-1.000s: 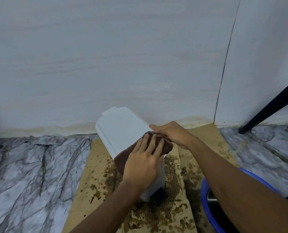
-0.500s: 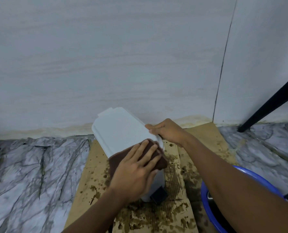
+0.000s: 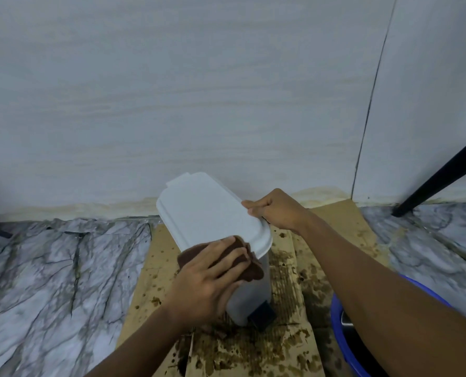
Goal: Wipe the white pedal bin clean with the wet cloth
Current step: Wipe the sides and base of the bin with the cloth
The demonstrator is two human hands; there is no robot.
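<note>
The white pedal bin [image 3: 207, 210] stands on stained cardboard in front of the wall, its lid closed and its black pedal [image 3: 261, 317] facing me. A brown wet cloth [image 3: 247, 263] lies over the bin's near left side, just under the lid's edge. My left hand [image 3: 207, 278] presses flat on the cloth with straight fingers. My right hand [image 3: 276, 210] grips the lid's right edge, fingers curled around the rim.
The cardboard sheet [image 3: 302, 346] under the bin is spattered with brown stains. A blue bucket [image 3: 343, 336] sits at the lower right under my right arm. A black slanted leg [image 3: 444, 172] rises at the right. Marble floor [image 3: 49, 281] spreads to the left.
My left hand has slid the cloth from the lid's top down toward me, over the near edge onto the bin's side. My right hand keeps its hold on the lid's right edge.
</note>
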